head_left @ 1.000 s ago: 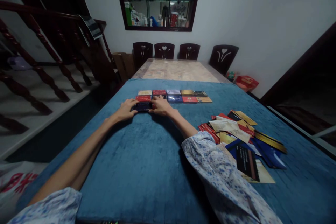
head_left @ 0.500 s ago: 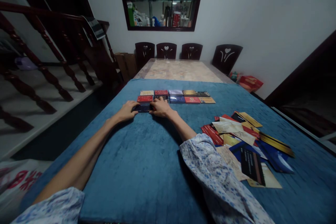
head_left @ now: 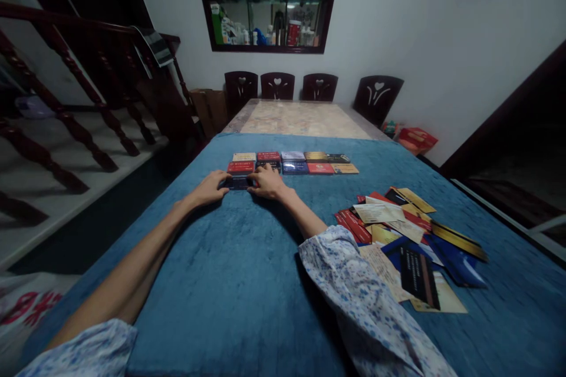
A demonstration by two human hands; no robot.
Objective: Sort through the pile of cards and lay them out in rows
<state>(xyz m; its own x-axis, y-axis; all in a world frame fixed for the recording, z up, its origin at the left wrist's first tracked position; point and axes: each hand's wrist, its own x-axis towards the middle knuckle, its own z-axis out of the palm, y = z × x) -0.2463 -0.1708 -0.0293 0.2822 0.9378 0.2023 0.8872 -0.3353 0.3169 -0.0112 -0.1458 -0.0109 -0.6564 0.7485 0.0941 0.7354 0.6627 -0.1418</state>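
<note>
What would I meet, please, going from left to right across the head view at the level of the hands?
Stair railing → left hand → dark card, touched at its ends by both hands → right hand → loose pile of cards on the blue cloth.

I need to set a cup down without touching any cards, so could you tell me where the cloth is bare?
Bare: the blue cloth between the forearms, the strip between card rows and loose card pile, the marble top beyond. Crowded: around the dark card held by left hand and right hand.
</note>
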